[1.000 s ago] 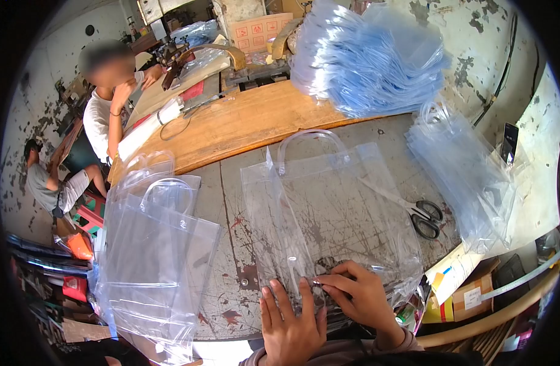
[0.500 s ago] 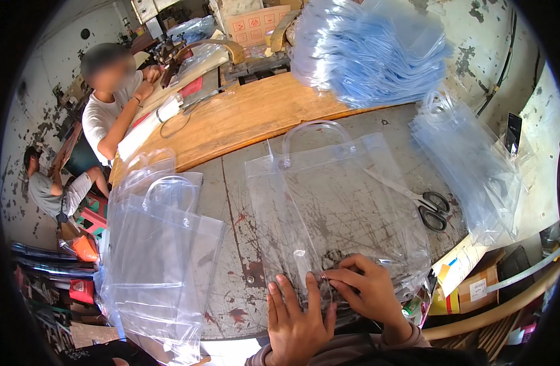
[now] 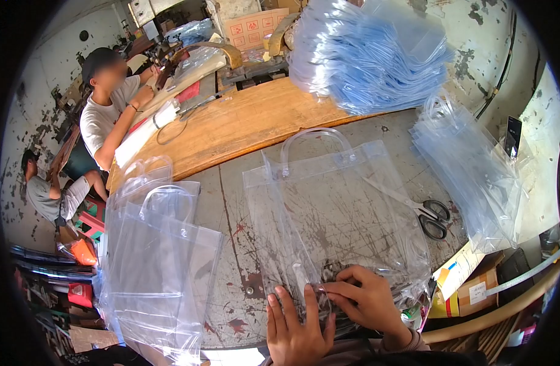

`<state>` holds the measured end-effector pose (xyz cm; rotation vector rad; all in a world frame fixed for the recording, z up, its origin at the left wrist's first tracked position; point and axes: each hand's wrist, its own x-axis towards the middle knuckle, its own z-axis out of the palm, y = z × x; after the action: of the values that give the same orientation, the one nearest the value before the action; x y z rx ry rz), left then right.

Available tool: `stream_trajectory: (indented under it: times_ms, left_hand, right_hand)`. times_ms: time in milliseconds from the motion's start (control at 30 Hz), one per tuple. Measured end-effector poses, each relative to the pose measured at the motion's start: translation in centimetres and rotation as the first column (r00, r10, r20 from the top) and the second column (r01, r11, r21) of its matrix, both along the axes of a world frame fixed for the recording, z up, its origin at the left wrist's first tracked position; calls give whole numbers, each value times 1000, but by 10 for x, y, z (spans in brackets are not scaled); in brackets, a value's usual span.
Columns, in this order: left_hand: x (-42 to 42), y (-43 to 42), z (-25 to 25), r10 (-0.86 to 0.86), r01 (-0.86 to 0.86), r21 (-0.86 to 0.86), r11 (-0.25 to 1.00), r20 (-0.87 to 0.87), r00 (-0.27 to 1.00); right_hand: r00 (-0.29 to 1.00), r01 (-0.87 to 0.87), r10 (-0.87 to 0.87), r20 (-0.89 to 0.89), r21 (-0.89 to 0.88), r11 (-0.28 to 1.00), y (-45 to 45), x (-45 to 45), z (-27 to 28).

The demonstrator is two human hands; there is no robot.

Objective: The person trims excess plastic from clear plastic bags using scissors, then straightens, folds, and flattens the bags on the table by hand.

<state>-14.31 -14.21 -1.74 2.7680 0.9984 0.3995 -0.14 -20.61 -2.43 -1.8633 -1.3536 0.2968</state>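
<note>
The left hand (image 3: 299,332) is lying flat, fingers spread, on the lower part of a clear, rectangular plastic bag with a tubular loop handle (image 3: 335,207); the right hand's (image 3: 368,302) thumb and forefinger are meeting there, though I cannot tell whether they are clamping its film; the bag is resting on a scratched grey surface (image 3: 231,256); black-handled metal scissors (image 3: 434,219) are overlapping its right side; glossy clear bags (image 3: 149,259) are lying leftward; a rippled, bluish plastic pile (image 3: 377,67) is covering part of a smooth brown wooden board (image 3: 249,119).
</note>
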Motion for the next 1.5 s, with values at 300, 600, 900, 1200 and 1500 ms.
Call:
stream_trajectory:
  times_ms: [300, 600, 900, 1200, 1500]
  left_hand:
    - [-2, 1, -1, -15, 15, 34, 999, 1, 1000]
    - [0, -2, -11, 6, -10, 130, 992, 31, 999]
    - [-1, 1, -11, 6, -6, 215, 977, 0, 1000]
    - [0, 0, -4, 3, 1, 142, 990, -28, 1000]
    - [0, 0, 0, -34, 24, 171, 985, 58, 998]
  right_hand:
    - [1000, -20, 20, 8, 19, 1000, 0, 2, 2]
    - [999, -36, 35, 31, 49, 998, 0, 1, 1]
    - [1000, -5, 4, 10, 38, 999, 1, -3, 3]
    - [1000, 12, -12, 4, 54, 998, 1, -3, 1]
    - [1000, -17, 16, 12, 87, 996, 0, -1, -1]
